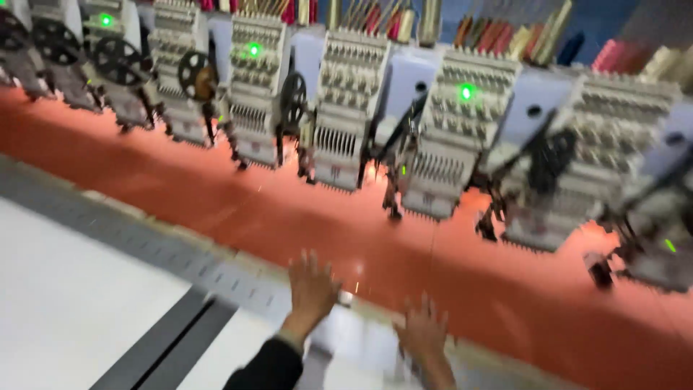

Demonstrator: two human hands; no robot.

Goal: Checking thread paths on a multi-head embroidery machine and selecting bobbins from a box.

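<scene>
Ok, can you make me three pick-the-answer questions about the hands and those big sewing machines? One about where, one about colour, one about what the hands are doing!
1. Where are the two hands?
A. At the near edge of the red cloth
B. Up on top of the machines
C. On the grey strip at far left

2. What colour are the little lights on the machines?
A. Blue
B. Green
C. Yellow

3. How are the hands?
A. Closed in fists
B. Holding scissors
C. Open with fingers spread

Answers:
1. A, the left hand and right hand lie at the near edge of the red cloth, below the row of machines.
2. B, a light glows green.
3. C, both hands are flat with fingers apart and nothing in them.
</scene>
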